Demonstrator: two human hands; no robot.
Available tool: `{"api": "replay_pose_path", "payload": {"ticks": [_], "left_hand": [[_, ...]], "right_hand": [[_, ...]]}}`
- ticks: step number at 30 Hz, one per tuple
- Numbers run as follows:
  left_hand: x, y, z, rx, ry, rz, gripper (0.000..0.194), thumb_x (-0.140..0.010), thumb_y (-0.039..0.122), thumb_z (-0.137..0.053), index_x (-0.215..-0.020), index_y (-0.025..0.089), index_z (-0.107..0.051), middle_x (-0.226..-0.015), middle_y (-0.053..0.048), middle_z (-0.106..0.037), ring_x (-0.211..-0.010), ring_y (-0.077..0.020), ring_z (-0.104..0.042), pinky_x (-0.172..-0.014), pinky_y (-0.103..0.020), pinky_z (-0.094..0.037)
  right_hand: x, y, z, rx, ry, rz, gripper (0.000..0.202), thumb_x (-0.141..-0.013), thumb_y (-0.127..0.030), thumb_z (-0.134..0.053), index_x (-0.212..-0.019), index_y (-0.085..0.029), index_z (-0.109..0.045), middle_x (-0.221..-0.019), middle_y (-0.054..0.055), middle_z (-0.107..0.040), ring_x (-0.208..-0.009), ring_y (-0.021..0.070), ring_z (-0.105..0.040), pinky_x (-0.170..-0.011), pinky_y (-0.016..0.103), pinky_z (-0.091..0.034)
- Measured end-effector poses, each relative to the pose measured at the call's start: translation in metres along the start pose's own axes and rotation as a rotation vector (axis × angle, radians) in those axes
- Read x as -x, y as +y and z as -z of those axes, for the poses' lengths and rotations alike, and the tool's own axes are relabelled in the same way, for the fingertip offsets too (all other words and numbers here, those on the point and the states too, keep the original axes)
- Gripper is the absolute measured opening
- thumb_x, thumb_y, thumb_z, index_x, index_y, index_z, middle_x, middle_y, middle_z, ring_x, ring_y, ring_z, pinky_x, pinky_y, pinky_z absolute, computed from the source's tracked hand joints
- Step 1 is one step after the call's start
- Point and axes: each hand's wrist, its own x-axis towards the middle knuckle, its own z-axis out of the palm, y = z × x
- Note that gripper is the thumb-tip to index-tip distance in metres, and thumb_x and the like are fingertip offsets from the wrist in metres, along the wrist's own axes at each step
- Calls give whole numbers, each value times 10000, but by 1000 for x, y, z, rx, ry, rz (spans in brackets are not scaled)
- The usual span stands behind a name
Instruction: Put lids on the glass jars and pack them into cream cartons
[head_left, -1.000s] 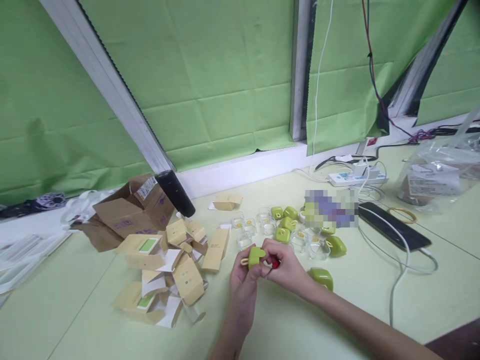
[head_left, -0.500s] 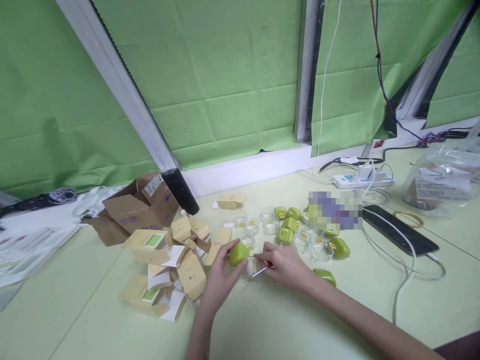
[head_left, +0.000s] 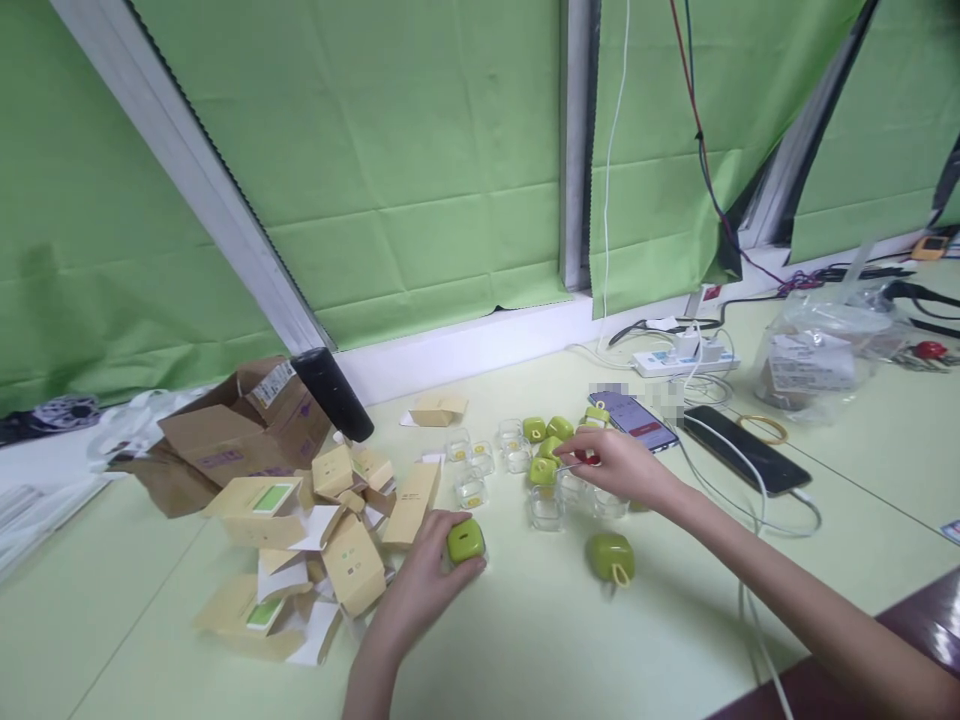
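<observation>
A green case (head_left: 466, 541) with a small dark slot is gripped between the thumb and fingers of my left hand (head_left: 431, 570), low over the table. My right hand (head_left: 611, 462) is closed on a small red-handled tool (head_left: 589, 457) with a thin metal shaft, above the cluster of green cases (head_left: 543, 471). Clear plastic trays (head_left: 547, 508) stand below and left of that hand. Another green case with a yellow loop (head_left: 611, 557) lies on the table between my forearms.
Opened cardboard boxes (head_left: 352, 565) are heaped at the left, before a brown carton (head_left: 247, 430) and a black cylinder (head_left: 332, 393). Phones (head_left: 746, 450), white cables and a power strip (head_left: 682, 362) lie at the right.
My right hand has moved away from the left one, up and right toward the green cases, with the tool. My left hand still holds its case, now lower. The view has shifted right.
</observation>
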Motion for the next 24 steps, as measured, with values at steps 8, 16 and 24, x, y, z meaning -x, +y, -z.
{"api": "replay_pose_path", "payload": {"ticks": [8,16,24], "left_hand": [[2,34,-10,48,216,-46,478,-782,456,-553,-1222,297,-454,-1308,-73,-455,-1249,-271,-370,-1026,-456,-308],[-29,80,-60,618,211,-48,606,-751,466,-605,-1266,233,-389,-1252,-116,-497,-1048,-233,-536,-909,-398,-423],[-26,102,-80,1479,-49,160,294,-806,407,-576,-895,126,-569,-886,-88,-644,-747,-146,-610,-749,-284,-478]], "right_hand": [[-32,4,-36,117,-42,15,84,-746,-161,-599,-724,-192,-674,-815,37,-641,-657,154,-595,-516,219,-309],[-5,0,-10,-196,88,-6,282,-892,-382,-441,-833,-186,-635,-862,18,-655,-760,144,-612,-637,227,-437],[39,-15,-7,-675,189,-67,358,-922,-467,-350,-968,-204,-588,-821,27,-566,-589,123,-514,-533,250,-459]]}}
